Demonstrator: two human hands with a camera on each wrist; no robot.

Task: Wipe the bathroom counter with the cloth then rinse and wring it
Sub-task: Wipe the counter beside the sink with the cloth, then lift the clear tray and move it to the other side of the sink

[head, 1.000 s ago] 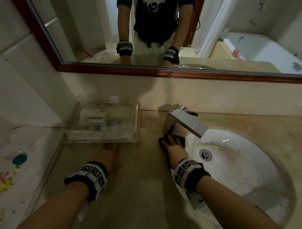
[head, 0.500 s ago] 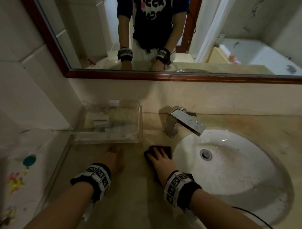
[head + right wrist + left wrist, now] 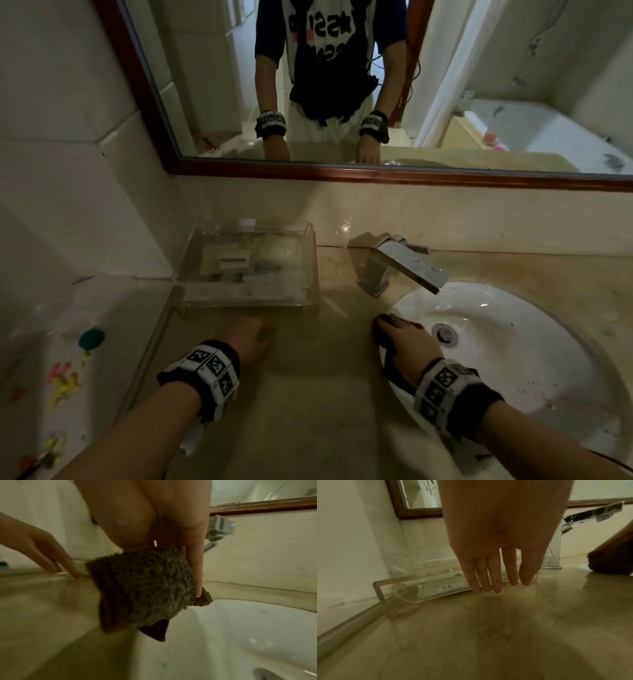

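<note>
A dark brown cloth [image 3: 387,365] lies bunched under my right hand [image 3: 407,339] at the left rim of the white sink [image 3: 513,359]. In the right wrist view the cloth [image 3: 142,588] is gathered under the palm, held between thumb and fingers, with one corner hanging over the basin [image 3: 240,635]. My left hand [image 3: 246,339] rests on the beige counter [image 3: 308,394]. Its fingers [image 3: 494,585] are straight, and their tips touch the counter just in front of a clear tray. It holds nothing.
A clear plastic tray [image 3: 246,298] with small items stands at the back left against the wall. The square chrome faucet [image 3: 404,263] reaches over the sink's back rim. A framed mirror [image 3: 342,171] hangs above. A white surface with coloured stains [image 3: 68,359] adjoins the counter's left edge.
My right hand drew the cloth from the faucet's base towards me across the counter, then right onto the sink's rim. The left hand stayed in front of the tray.
</note>
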